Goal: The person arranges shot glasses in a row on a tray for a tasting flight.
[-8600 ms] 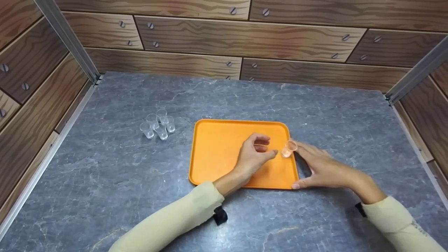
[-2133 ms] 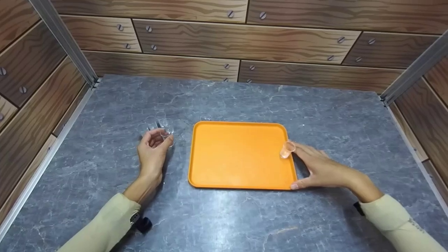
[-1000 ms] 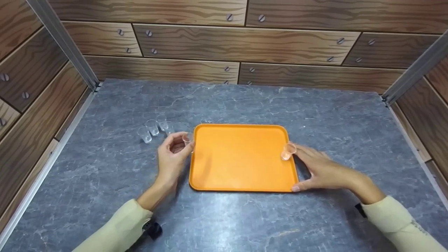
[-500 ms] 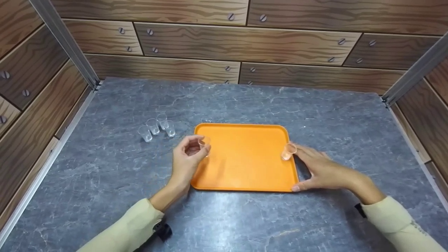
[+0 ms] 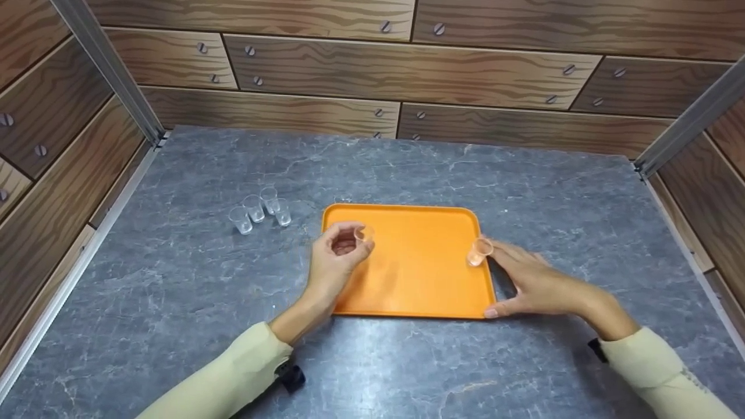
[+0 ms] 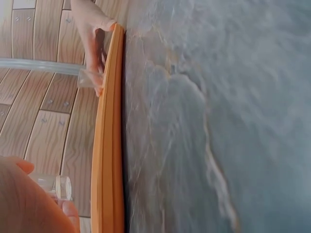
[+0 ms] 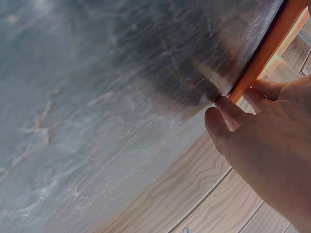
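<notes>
My left hand (image 5: 334, 256) pinches a small clear shot glass (image 5: 364, 234) between thumb and fingers, above the left part of an orange tray (image 5: 407, 314). In the left wrist view the base of that shot glass (image 6: 62, 187) points toward the tray and stands apart from it. My right hand (image 5: 532, 276) lies along the tray's right edge, thumb at the near right corner and fingers outstretched. Another clear shot glass (image 5: 479, 252) stands inside that edge, close to the right fingertips. From the right wrist view, several right fingers (image 7: 231, 110) touch the tray's outer side.
Several clear shot glasses (image 5: 255, 208) stand in a cluster on the grey marbled table (image 5: 174, 279), left of the tray. Wood-patterned panels (image 5: 372, 70) wall in the back and sides, with metal posts (image 5: 110, 70) at the corners.
My left hand went from over the tray to the glass cluster, took one shot glass and carried it rightward over the tray. The right hand and the glass beside it stayed put.
</notes>
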Demonstrator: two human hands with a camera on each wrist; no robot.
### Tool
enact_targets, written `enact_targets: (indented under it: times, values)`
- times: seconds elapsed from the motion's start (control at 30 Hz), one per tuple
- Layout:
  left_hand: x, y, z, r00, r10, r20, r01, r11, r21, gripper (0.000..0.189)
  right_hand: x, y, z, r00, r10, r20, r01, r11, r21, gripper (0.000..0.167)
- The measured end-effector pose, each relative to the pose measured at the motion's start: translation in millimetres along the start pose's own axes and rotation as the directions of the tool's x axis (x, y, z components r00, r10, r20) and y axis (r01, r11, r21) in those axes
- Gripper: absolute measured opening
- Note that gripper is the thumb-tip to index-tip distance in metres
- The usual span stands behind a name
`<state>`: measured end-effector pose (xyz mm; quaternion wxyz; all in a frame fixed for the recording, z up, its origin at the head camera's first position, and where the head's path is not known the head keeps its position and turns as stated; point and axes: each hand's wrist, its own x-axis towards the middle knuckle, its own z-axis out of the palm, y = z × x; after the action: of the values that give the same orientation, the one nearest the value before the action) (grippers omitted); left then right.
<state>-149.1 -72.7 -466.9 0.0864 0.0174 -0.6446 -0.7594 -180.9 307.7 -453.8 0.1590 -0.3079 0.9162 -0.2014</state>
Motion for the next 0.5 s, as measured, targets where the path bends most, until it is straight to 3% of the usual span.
enact_targets:
  times: [0.5]
  values:
    - [3.9,-4.6,36.9,0.995,-0.034,0.088,0.035,0.999,-0.003,0.034,1.3,1,1,1.0,0.019,0.011,-0.019,1.0,0.012,0.123]
